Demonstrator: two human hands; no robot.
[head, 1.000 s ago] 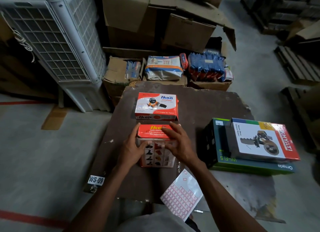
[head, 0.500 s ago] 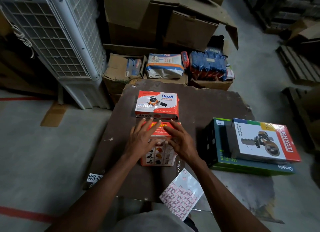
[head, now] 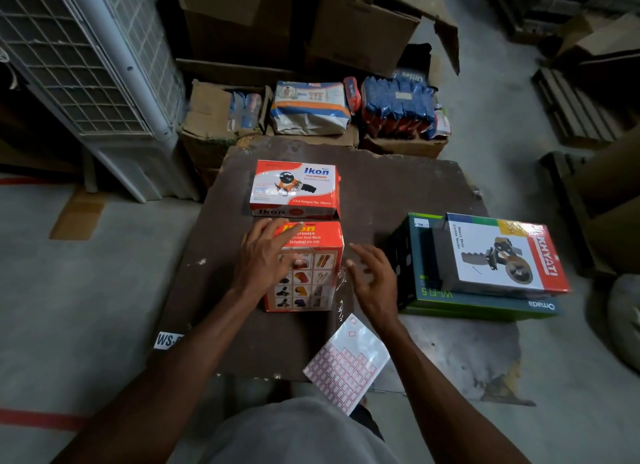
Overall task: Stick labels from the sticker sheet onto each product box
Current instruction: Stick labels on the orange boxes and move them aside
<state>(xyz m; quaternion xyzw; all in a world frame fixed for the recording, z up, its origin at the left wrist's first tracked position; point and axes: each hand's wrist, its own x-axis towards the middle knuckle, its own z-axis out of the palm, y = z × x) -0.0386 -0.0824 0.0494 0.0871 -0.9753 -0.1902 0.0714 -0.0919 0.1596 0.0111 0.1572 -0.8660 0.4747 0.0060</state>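
Right hand (head: 375,278) off box (head: 311,255), perhaps.

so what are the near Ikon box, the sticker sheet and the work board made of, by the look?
Near Ikon box: printed cardboard, seemingly under clear film, given the crinkled glints along its right side.
Sticker sheet: white paper with red-bordered labels, lying flat; the bare upper part looks like a slightly glossy backing.
Work board: dark brown, matte, chipped at the edges; probably hardboard or plywood, cannot tell which.
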